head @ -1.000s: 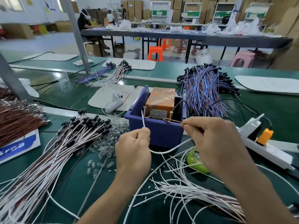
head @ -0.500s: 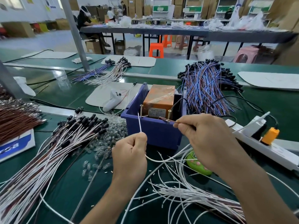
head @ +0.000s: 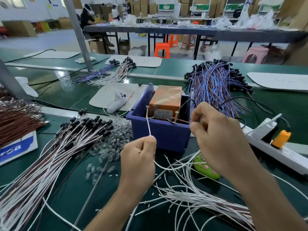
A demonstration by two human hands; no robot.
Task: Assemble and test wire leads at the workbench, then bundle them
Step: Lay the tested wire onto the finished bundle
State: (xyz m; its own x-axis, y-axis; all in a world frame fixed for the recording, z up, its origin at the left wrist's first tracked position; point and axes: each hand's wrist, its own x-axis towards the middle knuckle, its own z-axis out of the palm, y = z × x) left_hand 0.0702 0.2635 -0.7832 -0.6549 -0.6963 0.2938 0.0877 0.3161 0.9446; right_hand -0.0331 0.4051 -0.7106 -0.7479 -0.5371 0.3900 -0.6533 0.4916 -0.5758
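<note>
My left hand [head: 138,160] pinches a white wire lead [head: 148,125] whose tip reaches up to the left screw [head: 147,110] on the rim of the blue bin [head: 160,135]. My right hand [head: 215,135] pinches the lead's other, brown end [head: 182,121] against the right screw [head: 176,116]. The white wire sags in a loop [head: 171,167] between the two hands. An orange tester box [head: 165,101] sits inside the bin.
Finished leads with black caps [head: 70,140] fan out at left beside small glass bulbs [head: 116,130]. Loose white wires [head: 191,197] lie near me. A green object [head: 205,170], a white power strip [head: 280,150], blue-brown leads [head: 215,87] and brown wires [head: 16,122] surround the bin.
Both hands have lifted slightly, bringing the white tip up to the left screw and the brown end to the right screw. The camera has drifted a little.
</note>
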